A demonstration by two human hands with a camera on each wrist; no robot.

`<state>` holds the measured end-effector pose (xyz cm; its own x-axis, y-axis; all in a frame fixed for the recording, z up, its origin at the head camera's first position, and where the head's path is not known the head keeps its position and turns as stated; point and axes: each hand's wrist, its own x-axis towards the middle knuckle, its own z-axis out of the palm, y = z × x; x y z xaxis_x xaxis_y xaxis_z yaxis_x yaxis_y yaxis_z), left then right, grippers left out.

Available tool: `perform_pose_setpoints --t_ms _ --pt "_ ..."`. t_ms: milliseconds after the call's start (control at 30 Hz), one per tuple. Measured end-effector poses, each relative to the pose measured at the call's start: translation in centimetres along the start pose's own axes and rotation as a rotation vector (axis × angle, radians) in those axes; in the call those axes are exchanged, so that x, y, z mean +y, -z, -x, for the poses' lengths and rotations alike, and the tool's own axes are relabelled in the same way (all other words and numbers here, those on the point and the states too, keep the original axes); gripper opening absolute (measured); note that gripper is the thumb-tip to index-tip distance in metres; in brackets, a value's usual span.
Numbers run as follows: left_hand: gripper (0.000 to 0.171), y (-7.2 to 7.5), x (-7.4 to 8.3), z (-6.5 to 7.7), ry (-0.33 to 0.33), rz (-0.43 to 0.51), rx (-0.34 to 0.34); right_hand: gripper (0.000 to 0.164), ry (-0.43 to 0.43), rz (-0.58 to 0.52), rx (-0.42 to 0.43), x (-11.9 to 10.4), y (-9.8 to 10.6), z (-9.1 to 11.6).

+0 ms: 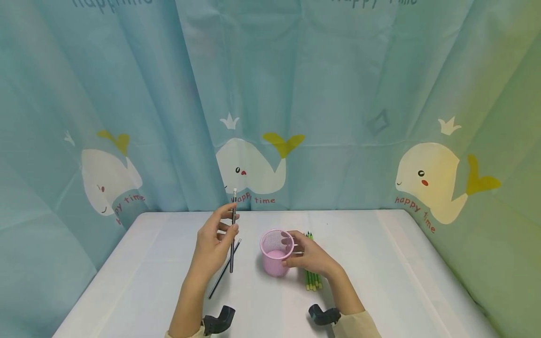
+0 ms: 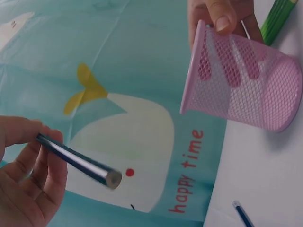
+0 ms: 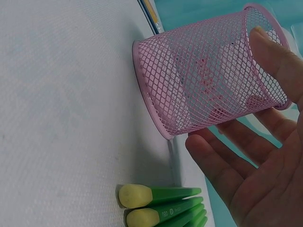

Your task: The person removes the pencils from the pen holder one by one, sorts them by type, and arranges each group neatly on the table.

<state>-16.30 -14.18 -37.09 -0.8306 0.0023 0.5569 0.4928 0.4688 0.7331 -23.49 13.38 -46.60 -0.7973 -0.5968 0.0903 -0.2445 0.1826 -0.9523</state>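
My left hand (image 1: 213,241) pinches a dark pencil (image 1: 233,249) between thumb and fingers, holding it upright above the table with its whitish tip up. Its flat lower end (image 2: 113,179) faces the left wrist camera. On the table below lies a second dark pencil (image 1: 220,277), slanted. To the right, my right hand (image 1: 313,256) grips the side of a pink mesh pen holder (image 1: 274,267) near its rim, thumb in front and fingers behind. The holder stands upright with its mouth up; nothing shows inside. Whether its base touches the table I cannot tell.
Several green pencils (image 1: 313,280) with pale yellow ends lie side by side on the white table (image 1: 380,281), just beyond the right hand. A blue curtain (image 1: 338,94) printed with whales hangs behind the table's far edge.
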Motion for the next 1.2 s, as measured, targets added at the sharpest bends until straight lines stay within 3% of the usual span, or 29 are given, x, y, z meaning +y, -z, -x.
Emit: perform_pose_setpoints --t_ms 233,600,967,1200 --pt "0.053 1.0 -0.5 0.0 0.096 -0.078 -0.022 0.076 0.001 0.003 -0.001 -0.1 0.0 0.1" --pt "0.045 1.5 -3.1 0.1 0.176 -0.225 -0.077 0.074 0.007 -0.004 -0.007 -0.3 -0.1 0.1" --pt "0.042 0.8 -6.4 0.6 0.276 -0.334 -0.153 0.074 0.003 0.001 -0.002 -0.2 -0.1 0.1" --pt "0.039 0.1 -8.3 1.1 0.346 -0.348 -0.219 0.075 0.0 0.014 0.006 -0.2 -0.1 0.0"
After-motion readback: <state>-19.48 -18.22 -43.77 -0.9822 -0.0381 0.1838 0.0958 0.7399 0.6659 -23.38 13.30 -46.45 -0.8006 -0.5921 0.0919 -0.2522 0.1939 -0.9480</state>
